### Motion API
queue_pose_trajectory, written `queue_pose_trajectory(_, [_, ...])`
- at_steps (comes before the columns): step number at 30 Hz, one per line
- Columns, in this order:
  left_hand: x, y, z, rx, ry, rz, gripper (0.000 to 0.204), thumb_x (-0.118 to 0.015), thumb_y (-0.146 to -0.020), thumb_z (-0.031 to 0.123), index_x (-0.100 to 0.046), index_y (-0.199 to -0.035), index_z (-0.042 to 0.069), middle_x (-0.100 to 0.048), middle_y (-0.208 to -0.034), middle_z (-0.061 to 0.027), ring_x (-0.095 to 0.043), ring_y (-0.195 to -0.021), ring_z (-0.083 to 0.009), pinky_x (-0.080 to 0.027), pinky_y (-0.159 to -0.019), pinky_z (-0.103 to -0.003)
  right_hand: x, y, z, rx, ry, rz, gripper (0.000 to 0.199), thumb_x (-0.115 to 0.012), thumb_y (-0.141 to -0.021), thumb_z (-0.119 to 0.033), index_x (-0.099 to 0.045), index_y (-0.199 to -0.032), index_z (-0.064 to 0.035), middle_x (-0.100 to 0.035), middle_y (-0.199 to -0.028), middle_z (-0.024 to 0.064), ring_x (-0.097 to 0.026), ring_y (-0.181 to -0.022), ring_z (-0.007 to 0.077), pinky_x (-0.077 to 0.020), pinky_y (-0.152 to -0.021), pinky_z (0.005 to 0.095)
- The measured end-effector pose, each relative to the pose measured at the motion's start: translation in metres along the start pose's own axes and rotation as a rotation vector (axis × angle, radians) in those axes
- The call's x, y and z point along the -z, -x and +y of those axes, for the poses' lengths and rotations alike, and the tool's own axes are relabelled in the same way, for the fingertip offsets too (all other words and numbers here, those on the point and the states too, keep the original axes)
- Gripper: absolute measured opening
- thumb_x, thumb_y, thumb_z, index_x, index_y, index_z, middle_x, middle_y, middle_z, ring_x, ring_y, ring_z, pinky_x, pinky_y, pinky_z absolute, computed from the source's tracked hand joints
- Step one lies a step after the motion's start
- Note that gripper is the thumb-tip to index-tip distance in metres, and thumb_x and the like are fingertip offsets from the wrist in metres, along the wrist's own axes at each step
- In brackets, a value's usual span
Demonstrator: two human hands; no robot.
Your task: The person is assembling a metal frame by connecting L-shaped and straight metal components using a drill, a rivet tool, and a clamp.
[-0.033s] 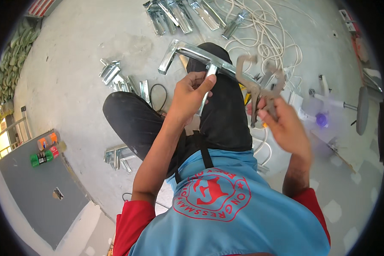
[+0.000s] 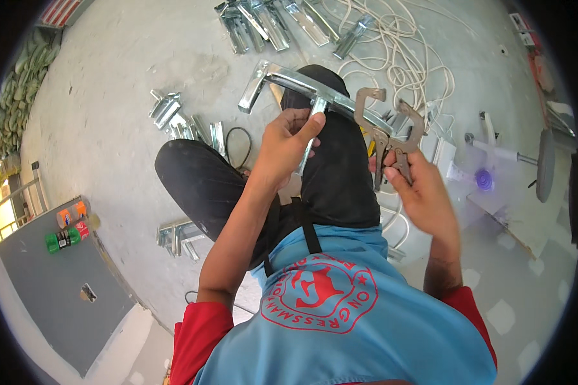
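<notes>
Pieces of shiny silver metal channel (image 2: 180, 122), overlapping, not countable: left of both hands, on grey concrete floor (image 2: 109, 128). Left hand (image 2: 284, 146): closed on one T-branched silver metal channel frame (image 2: 302, 81); two short legs present, fixing unclear. Right hand (image 2: 424, 192): curled round one brown-grey C-jawed locking clamp (image 2: 380, 138), jaws apart, frame unclamped.

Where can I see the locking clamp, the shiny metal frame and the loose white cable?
Locking clamp (image 2: 383, 139): head view, on its body, just above the handles.
Metal frame (image 2: 297, 81): head view, on its long bar.
White cable (image 2: 401, 82): head view, among its tangled loops.
</notes>
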State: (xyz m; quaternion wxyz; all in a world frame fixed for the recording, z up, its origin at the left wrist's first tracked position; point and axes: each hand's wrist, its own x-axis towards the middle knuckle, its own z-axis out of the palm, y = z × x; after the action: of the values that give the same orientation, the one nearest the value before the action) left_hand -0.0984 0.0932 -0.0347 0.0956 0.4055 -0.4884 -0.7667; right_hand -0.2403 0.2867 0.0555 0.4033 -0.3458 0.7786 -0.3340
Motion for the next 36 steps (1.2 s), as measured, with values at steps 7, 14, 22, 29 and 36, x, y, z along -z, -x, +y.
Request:
queue_pose_trajectory(7, [0.001, 0.002, 0.001, -0.281, -0.500, 0.057, 0.047, -0.068, -0.098, 0.030, -0.059, -0.120, -0.010, -0.069, -0.097, -0.0260, -0.069, -0.078, -0.0313, -0.055, -0.073, -0.039, -0.073, -0.056, 0.015, 0.293, 0.210, 0.643, 0.012, -0.049, -0.105, -0.005, -0.048, -0.115, 0.0010, -0.070, -0.122, 0.0174, -0.069, -0.106, 0.0268, -0.0512, -0.094, 0.0365])
queue_pose_trajectory(14, [-0.003, 0.010, 0.003, -0.636, -0.991, 0.253, 0.057, -0.070, -0.095, 0.030, -0.048, -0.131, -0.008, -0.066, -0.095, -0.0324, -0.068, -0.082, -0.0485, -0.056, -0.067, -0.050, -0.093, -0.094, 0.030, 0.464, 0.262, 0.701, 0.017, -0.051, -0.104, -0.006, -0.051, -0.118, 0.0031, -0.069, -0.125, 0.0166, -0.067, -0.097, 0.0373, -0.0499, -0.094, 0.0416])
queue_pose_trajectory(22, [0.000, 0.050, 0.030, -0.627, -1.178, 0.272, 0.069, -0.079, -0.086, 0.039, -0.050, -0.132, -0.004, -0.067, -0.102, -0.0247, -0.070, -0.080, -0.0431, -0.056, -0.063, -0.046, -0.086, -0.090, 0.030, 0.497, 0.277, 0.624, 0.030, -0.051, -0.103, -0.005, -0.057, -0.133, -0.0010, -0.067, -0.116, 0.0203, -0.065, -0.092, 0.0407, -0.0497, -0.090, 0.0433])
queue_pose_trajectory(29, [0.064, 0.036, 0.105, -1.006, -1.582, -0.093, 0.120, -0.091, -0.055, 0.053, -0.038, -0.151, 0.005, -0.043, -0.151, -0.0183, -0.039, -0.142, -0.0366, -0.030, -0.114, -0.057, -0.076, -0.094, 0.038, 0.549, 0.358, 0.619, 0.029, -0.052, -0.103, -0.007, -0.058, -0.131, -0.0023, -0.068, -0.102, 0.0193, -0.068, -0.093, 0.0409, -0.0526, -0.083, 0.0437])
queue_pose_trajectory(36, [0.050, 0.006, 0.080, -1.002, -1.632, -0.290, 0.151, -0.083, -0.039, 0.075, -0.025, -0.158, 0.001, -0.036, -0.158, -0.0184, -0.028, -0.151, -0.0361, -0.004, -0.120, -0.068, -0.070, -0.088, 0.029, 0.442, 0.215, 0.498, 0.026, -0.048, -0.103, -0.007, -0.056, -0.124, 0.0059, -0.061, -0.113, 0.0260, -0.058, -0.110, 0.0475, -0.0375, -0.107, 0.0525])
